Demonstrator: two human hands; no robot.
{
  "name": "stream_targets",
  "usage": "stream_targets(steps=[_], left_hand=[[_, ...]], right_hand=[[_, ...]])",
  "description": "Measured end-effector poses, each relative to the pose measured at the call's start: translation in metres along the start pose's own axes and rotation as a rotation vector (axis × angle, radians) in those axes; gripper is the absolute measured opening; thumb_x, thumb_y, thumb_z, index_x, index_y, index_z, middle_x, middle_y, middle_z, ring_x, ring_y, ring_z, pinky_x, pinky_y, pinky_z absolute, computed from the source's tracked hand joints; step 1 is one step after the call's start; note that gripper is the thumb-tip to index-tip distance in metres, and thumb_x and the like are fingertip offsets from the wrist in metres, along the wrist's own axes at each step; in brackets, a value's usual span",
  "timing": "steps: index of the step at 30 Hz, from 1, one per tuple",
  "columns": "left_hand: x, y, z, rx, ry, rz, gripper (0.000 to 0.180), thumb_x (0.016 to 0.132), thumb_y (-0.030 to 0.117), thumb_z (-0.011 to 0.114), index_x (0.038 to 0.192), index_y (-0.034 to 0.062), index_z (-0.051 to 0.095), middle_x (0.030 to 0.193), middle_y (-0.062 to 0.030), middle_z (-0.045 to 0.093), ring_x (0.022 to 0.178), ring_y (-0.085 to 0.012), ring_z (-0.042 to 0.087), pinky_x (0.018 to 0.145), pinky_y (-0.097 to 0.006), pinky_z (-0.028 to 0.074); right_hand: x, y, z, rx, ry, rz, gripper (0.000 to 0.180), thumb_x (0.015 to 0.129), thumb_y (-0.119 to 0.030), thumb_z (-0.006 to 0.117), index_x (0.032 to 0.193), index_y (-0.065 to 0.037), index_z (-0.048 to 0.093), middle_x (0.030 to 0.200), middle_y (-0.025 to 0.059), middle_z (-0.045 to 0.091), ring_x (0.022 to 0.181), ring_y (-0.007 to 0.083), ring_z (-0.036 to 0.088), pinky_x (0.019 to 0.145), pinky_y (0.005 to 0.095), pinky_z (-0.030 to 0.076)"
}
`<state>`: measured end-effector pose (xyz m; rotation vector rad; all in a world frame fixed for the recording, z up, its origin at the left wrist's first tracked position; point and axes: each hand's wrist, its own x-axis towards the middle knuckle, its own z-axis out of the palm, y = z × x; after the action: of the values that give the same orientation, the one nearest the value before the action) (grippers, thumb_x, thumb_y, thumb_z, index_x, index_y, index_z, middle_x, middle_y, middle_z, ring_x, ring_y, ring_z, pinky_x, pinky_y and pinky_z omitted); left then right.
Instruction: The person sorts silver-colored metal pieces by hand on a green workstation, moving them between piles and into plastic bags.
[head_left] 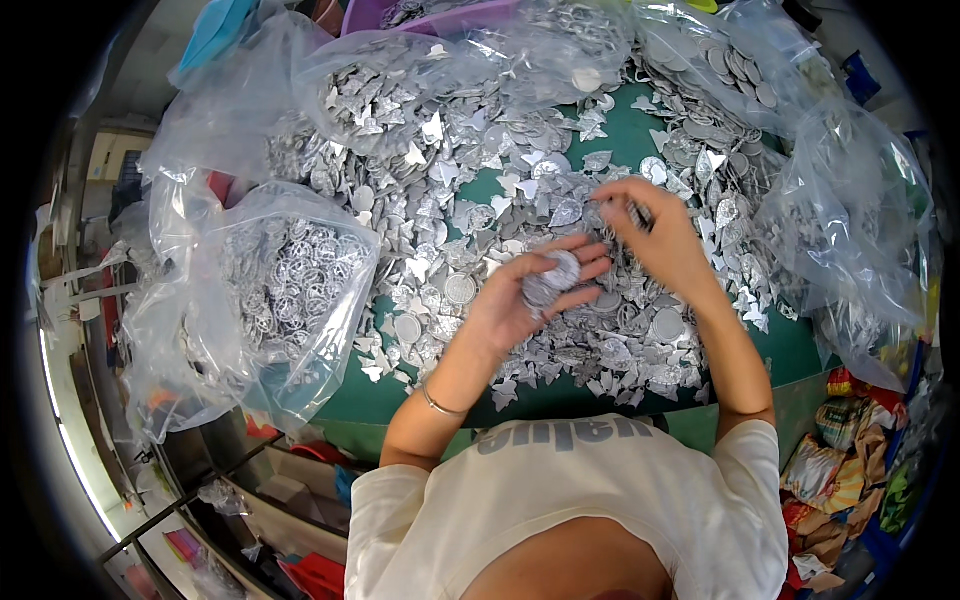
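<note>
Palm up over the heap, my left hand [535,290] cradles a few round silver metal discs [552,277], with the thumb resting against them and the fingers partly spread. Just right of it and farther out, my right hand [645,225] is curled with its fingertips drawn together. Something dark and small shows between those fingers, too blurred to name. Under both hands lies a wide pile of flat silver metal pieces [620,345], some round, some leaf-shaped or pointed. A bracelet [440,403] circles my left wrist.
A clear plastic bag [300,285] of openwork silver rings lies at the left of the green table [350,400]. More clear bags [850,215] stand at the right and back. A purple bin [425,15] sits at the far edge. Colourful packets [845,450] are beside the table's right corner.
</note>
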<state>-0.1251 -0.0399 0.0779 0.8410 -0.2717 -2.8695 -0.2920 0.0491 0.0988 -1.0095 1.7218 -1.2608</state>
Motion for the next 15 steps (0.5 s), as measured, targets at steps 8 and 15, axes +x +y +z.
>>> stream_targets(steps=[8, 15], left_hand=[[-0.001, -0.019, 0.002, 0.014, 0.194, -0.002, 0.038, 0.092, 0.041, 0.043, 0.114, 0.0105, 0.049, 0.104, -0.0085, 0.055, 0.088, -0.0195, 0.058, 0.06, -0.039, 0.053], [-0.009, -0.016, -0.008, -0.119, -0.246, -0.014, 0.055, 0.089, 0.05, 0.039, 0.087, -0.0015, 0.06, 0.1, -0.0218, 0.052, 0.084, -0.0298, 0.054, 0.056, -0.038, 0.054]], right_hand=[[-0.025, -0.011, 0.031, -0.49, 0.062, -0.54, 0.026, 0.078, -0.01, 0.061, 0.103, -0.003, 0.058, 0.097, 0.0126, 0.056, 0.091, 0.0303, 0.053, 0.084, 0.039, 0.041], [0.031, 0.034, -0.006, -0.778, -0.053, -0.342, 0.014, 0.076, -0.01, 0.063, 0.086, -0.001, 0.062, 0.085, 0.0097, 0.053, 0.085, 0.0281, 0.049, 0.076, 0.0365, 0.04]])
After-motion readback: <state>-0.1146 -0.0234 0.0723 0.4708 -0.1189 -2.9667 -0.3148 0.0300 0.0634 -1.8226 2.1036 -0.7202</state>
